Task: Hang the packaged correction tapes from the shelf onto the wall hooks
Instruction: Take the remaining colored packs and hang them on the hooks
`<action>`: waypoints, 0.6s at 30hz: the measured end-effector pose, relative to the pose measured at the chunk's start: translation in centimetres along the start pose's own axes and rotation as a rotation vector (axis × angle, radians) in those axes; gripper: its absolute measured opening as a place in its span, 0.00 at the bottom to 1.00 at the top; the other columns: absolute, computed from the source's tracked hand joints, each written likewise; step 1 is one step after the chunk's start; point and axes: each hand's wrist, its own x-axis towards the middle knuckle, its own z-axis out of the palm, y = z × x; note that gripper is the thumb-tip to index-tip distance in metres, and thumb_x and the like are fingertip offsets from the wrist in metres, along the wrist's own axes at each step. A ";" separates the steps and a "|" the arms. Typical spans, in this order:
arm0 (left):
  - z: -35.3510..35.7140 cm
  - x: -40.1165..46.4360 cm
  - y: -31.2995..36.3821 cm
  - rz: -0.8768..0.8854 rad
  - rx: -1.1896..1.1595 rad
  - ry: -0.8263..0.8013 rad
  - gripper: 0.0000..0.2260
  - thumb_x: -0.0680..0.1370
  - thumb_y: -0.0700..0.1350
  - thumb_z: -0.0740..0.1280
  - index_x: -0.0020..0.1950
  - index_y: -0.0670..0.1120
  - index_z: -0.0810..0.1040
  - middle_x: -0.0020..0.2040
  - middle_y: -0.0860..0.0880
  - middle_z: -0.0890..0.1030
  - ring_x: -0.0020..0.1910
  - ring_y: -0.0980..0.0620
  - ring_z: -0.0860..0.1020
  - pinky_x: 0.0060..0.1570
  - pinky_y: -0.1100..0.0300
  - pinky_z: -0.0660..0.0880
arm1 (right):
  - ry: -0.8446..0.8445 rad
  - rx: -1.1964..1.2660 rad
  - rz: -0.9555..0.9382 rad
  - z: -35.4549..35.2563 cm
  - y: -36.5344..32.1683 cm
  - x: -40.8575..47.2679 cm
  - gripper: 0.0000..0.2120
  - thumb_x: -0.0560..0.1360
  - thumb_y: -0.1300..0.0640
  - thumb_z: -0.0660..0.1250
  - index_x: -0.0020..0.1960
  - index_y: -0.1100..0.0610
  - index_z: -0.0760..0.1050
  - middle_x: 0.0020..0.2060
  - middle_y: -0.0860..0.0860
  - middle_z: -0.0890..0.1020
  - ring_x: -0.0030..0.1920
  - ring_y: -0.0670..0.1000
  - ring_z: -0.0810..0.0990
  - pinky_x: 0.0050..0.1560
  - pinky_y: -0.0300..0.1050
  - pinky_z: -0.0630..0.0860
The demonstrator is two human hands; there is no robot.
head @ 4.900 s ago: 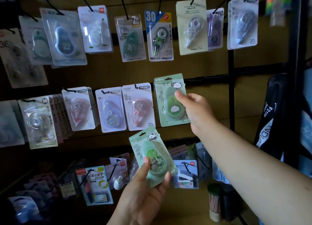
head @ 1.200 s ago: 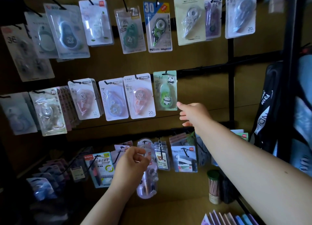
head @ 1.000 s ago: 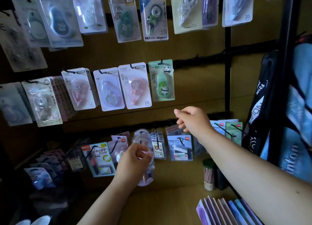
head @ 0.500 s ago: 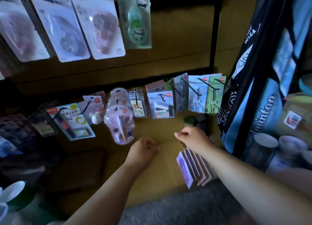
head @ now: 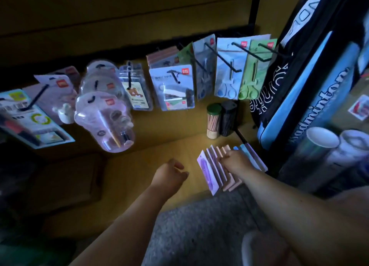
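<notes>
A row of packaged correction tapes (head: pixel 209 172) stands upright on the brown shelf (head: pixel 143 162), fanned from purple through pink to blue. My right hand (head: pixel 237 162) is on top of the row, its fingers curled among the pink packs in the middle. My left hand (head: pixel 169 174) hovers just left of the row above the shelf, fingers loosely curled, holding nothing. Black wall hooks (head: pixel 243 54) with other packaged goods hang above the shelf.
Packaged scissors (head: pixel 229 70), a stapler pack (head: pixel 173 88) and clear pink blister packs (head: pixel 105 122) hang on hooks. A tube of pencils (head: pixel 213 120) stands at the back of the shelf. A badminton bag (head: pixel 311 86) and rolls (head: pixel 319 146) crowd the right.
My view has tipped down from the wall display to the shelf. My right hand has dropped from the hung green pack onto the row of packs; my left hand let go of the pink blister pack and lowered.
</notes>
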 end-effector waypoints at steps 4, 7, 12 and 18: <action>1.5 1.5 -1.3 -0.042 -0.025 -0.035 0.08 0.76 0.47 0.70 0.53 0.46 0.77 0.34 0.50 0.80 0.31 0.53 0.77 0.32 0.63 0.71 | -0.075 -0.113 0.066 2.3 1.4 2.0 0.18 0.80 0.51 0.59 0.66 0.58 0.71 0.58 0.57 0.79 0.49 0.55 0.81 0.36 0.38 0.70; 2.4 2.7 -2.4 -0.070 -0.030 -0.059 0.07 0.76 0.47 0.70 0.52 0.47 0.76 0.34 0.50 0.81 0.30 0.55 0.78 0.32 0.64 0.72 | -0.110 -0.161 0.158 4.0 2.4 3.3 0.17 0.79 0.50 0.60 0.59 0.61 0.75 0.54 0.57 0.81 0.50 0.56 0.81 0.29 0.38 0.68; 3.3 3.8 -4.0 -0.110 -0.055 -0.093 0.07 0.77 0.47 0.70 0.52 0.46 0.77 0.36 0.49 0.81 0.32 0.54 0.78 0.35 0.61 0.74 | -0.060 -0.235 0.138 7.0 4.4 4.6 0.21 0.78 0.45 0.62 0.60 0.60 0.77 0.56 0.56 0.81 0.56 0.56 0.80 0.59 0.47 0.75; 4.4 4.6 -5.4 -0.155 -0.080 -0.110 0.06 0.77 0.46 0.70 0.50 0.46 0.76 0.35 0.50 0.80 0.32 0.54 0.79 0.34 0.61 0.75 | -0.025 -0.323 0.099 9.4 5.8 5.5 0.19 0.76 0.45 0.66 0.57 0.59 0.78 0.54 0.54 0.82 0.56 0.55 0.80 0.57 0.46 0.74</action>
